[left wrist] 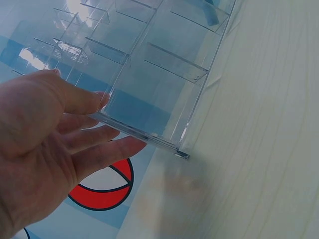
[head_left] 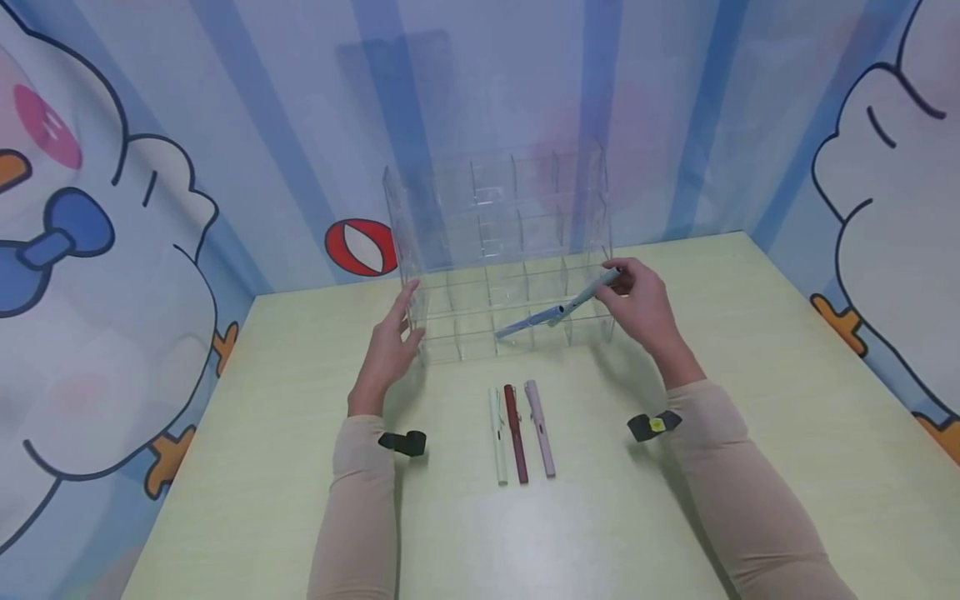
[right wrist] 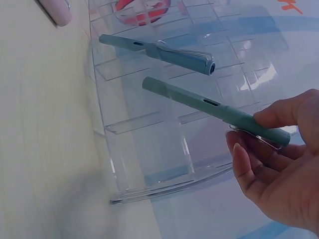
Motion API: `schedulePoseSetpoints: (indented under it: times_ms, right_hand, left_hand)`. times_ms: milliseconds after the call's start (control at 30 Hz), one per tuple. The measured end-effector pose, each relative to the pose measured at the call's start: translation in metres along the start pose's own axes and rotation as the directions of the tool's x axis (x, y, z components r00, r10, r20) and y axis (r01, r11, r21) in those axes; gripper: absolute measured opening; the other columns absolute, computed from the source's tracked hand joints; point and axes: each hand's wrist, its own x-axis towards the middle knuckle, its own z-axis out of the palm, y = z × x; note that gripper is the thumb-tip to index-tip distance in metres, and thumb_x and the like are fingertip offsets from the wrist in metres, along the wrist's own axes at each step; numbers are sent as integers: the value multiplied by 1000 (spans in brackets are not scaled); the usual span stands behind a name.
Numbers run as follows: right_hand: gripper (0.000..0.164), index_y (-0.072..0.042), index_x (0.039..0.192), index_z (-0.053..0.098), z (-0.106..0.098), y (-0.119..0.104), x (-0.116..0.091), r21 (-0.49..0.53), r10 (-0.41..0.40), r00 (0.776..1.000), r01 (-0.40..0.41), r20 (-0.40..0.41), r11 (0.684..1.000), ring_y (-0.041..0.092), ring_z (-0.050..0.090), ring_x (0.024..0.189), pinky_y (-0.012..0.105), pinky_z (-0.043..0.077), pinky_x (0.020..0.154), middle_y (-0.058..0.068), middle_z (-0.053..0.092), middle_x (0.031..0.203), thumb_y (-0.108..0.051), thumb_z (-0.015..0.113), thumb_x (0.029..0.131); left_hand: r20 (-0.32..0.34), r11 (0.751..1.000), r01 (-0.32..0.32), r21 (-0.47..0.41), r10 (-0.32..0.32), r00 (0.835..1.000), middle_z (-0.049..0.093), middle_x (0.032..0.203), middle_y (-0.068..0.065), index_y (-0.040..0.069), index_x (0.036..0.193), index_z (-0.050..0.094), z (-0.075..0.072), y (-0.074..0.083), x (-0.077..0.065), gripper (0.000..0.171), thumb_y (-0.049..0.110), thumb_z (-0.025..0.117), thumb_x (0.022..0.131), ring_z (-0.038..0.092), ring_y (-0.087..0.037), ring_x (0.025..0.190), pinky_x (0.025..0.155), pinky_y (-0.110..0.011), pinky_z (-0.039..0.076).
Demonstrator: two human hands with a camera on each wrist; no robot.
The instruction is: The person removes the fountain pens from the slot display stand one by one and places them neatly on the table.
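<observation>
A clear divided pen rack (head_left: 510, 275) stands at the back of the table. My left hand (head_left: 390, 346) holds its left side panel, thumb on one face and fingers on the other, as the left wrist view shows. My right hand (head_left: 639, 302) pinches a green-grey fountain pen (right wrist: 199, 103) by its clip end, over the rack's right part. The pen slants down to the left. A blue fountain pen (right wrist: 159, 54) lies slanted in the rack's lower front. In front of the rack lie a pale green pen (head_left: 498, 437), a dark red pen (head_left: 516, 433) and a lilac pen (head_left: 541, 429).
The pale table (head_left: 300, 500) meets a cartoon-printed backdrop (head_left: 495, 83) behind and at both sides. A red and white ball (head_left: 352, 247) is printed on it near the rack's left edge. Black wrist straps with cameras (head_left: 408, 443) sit on both forearms.
</observation>
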Motion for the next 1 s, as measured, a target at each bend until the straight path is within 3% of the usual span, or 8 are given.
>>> schedulePoseSetpoints:
  times_ms: [300, 433, 567, 800, 1000]
  right_hand:
    - [43, 2, 133, 55, -8, -13, -3, 93, 27, 991, -14, -133, 996, 22, 66, 97, 23, 52, 81, 21, 69, 110, -14, 66, 94]
    - [45, 0, 134, 54, -12, -18, -4, 124, 22, 987, -1, -162, 992, 11, 65, 90, 23, 53, 83, 19, 70, 108, -16, 66, 94]
    - [46, -2, 136, 54, -17, -25, -8, 140, -6, 984, 32, -180, 990, 9, 63, 88, 23, 52, 83, 18, 69, 107, -16, 66, 94]
    - [44, -3, 136, 55, -24, -35, -12, 153, -65, 971, 102, -232, 983, 5, 62, 87, 19, 51, 81, 15, 68, 104, -11, 65, 95]
    - [43, -6, 140, 53, -28, -36, -13, 211, -98, 970, 146, -221, 966, 9, 64, 90, 22, 58, 77, 10, 64, 104, -9, 62, 98]
  left_hand:
    - [-1, 1000, 0, -2, 0, 1000, 20, 165, -7, 38, 160, 18, 0, 0, -1, 79, 4, 57, 101, 40, -39, 140, 109, -51, 41]
    - [-5, 1000, -13, -6, 13, 1000, 21, 165, -7, 34, 160, 19, 0, 0, 0, 78, 3, 57, 101, 40, -40, 139, 109, -53, 41]
    - [-3, 1000, -17, -11, 17, 1000, 20, 165, -8, 33, 161, 19, 1, 0, 0, 77, 3, 56, 101, 40, -41, 139, 109, -54, 40]
    - [-6, 1000, -2, 8, 2, 1000, 21, 165, -7, 45, 158, 17, 0, 1, -1, 80, 5, 57, 101, 42, -39, 138, 108, -51, 42]
    - [-4, 1000, -10, 7, 10, 1000, 21, 165, -6, 46, 158, 16, 0, 2, -1, 80, 6, 56, 102, 42, -39, 139, 108, -50, 42]
